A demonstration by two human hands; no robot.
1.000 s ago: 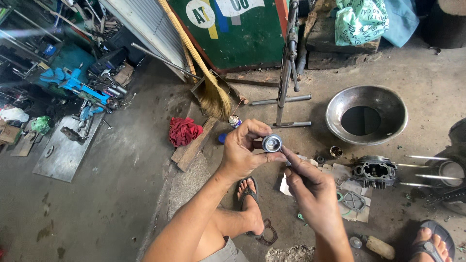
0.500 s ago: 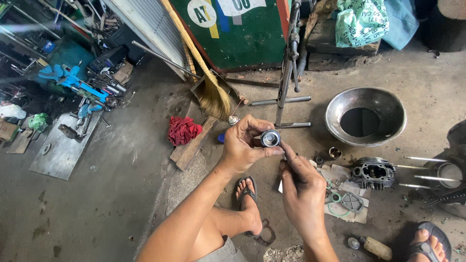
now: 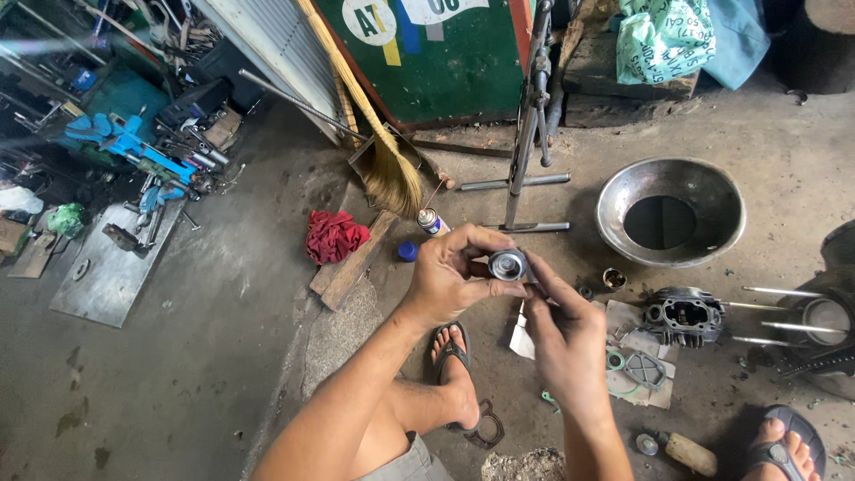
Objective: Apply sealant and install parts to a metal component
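My left hand (image 3: 456, 272) holds a small round metal part (image 3: 508, 264), its open end facing up toward me. My right hand (image 3: 565, 334) is just below and to the right of it, with the forefinger and thumb touching the part's right edge. Whether those fingers pinch a small tool is hidden. Both hands hover above the concrete floor, over my left foot in a sandal (image 3: 456, 374).
A metal bowl (image 3: 670, 212) holding dark liquid sits to the right. An engine cylinder head (image 3: 684, 316), gaskets (image 3: 637, 370) on paper and long studs (image 3: 773, 291) lie nearby. A spray can (image 3: 432, 221), red rag (image 3: 334, 236), broom (image 3: 392, 174) and metal stand (image 3: 525, 134) are behind the hands.
My right hand has moved up to the part; its fingers now touch the part's edge. The left hand keeps holding the part in about the same place.
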